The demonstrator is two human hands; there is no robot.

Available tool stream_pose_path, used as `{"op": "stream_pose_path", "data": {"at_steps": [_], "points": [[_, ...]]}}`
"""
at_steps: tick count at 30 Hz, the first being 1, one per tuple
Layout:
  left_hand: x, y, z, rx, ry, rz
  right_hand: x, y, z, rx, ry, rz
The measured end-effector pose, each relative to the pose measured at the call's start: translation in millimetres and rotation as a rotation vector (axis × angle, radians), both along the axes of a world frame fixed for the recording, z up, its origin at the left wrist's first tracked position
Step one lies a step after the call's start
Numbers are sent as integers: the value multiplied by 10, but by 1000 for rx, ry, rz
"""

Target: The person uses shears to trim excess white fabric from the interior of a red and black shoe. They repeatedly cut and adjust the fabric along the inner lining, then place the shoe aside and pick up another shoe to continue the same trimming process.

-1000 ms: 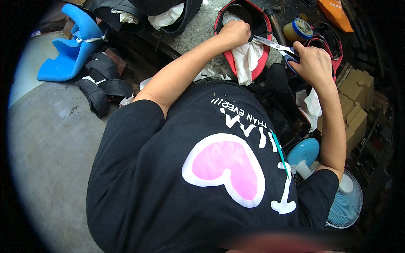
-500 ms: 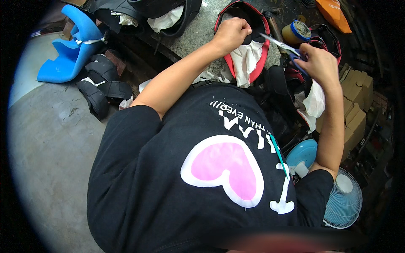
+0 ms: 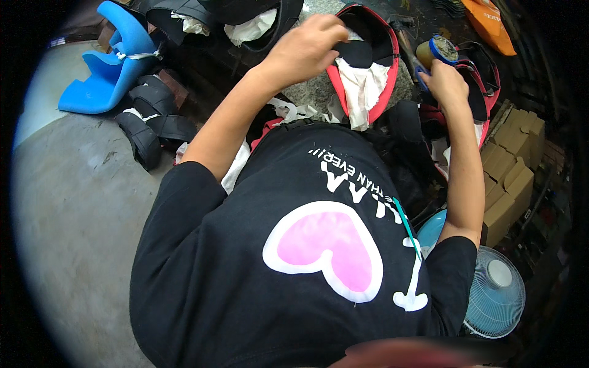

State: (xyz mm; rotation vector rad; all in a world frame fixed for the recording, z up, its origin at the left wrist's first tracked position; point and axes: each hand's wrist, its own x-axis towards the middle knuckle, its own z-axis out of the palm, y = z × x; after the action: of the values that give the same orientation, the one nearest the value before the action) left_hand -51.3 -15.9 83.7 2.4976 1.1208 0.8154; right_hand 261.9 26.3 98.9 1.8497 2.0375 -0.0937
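Note:
A black shell-shaped piece with red edging [image 3: 391, 80] lies on the grey stone slab [image 3: 307, 92] at the top centre. White cloth [image 3: 362, 86] hangs out of its near end. My left hand [image 3: 307, 49] is at its left edge, fingers loosely bent and apart, with nothing seen in them. Farther right, my right hand [image 3: 446, 83] grips the blue-handled scissors [image 3: 421, 78], low beside a yellowish jar with a blue rim [image 3: 438, 50]. Their blades can barely be made out.
More black and red pieces [image 3: 481, 73] lie right of my right hand. Cardboard boxes [image 3: 512, 165] and a fan [image 3: 496, 294] stand at the right. At the left are a blue foam piece [image 3: 107, 73] and black padded pieces [image 3: 150, 116]. An orange bag [image 3: 489, 24] lies at the far right.
My left hand has come off the inside of the red-edged piece and moved left, its fingers opening. My right hand has moved left and lowered the scissors beside the jar.

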Motion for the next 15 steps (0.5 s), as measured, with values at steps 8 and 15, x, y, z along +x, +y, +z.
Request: {"op": "stream_pose_path", "data": {"at_steps": [8, 15], "points": [[316, 37, -340, -376, 329, -133, -29, 62, -180, 91, 306, 24], [780, 392, -670, -340, 237, -46, -542, -161, -623, 9, 501, 37]]}}
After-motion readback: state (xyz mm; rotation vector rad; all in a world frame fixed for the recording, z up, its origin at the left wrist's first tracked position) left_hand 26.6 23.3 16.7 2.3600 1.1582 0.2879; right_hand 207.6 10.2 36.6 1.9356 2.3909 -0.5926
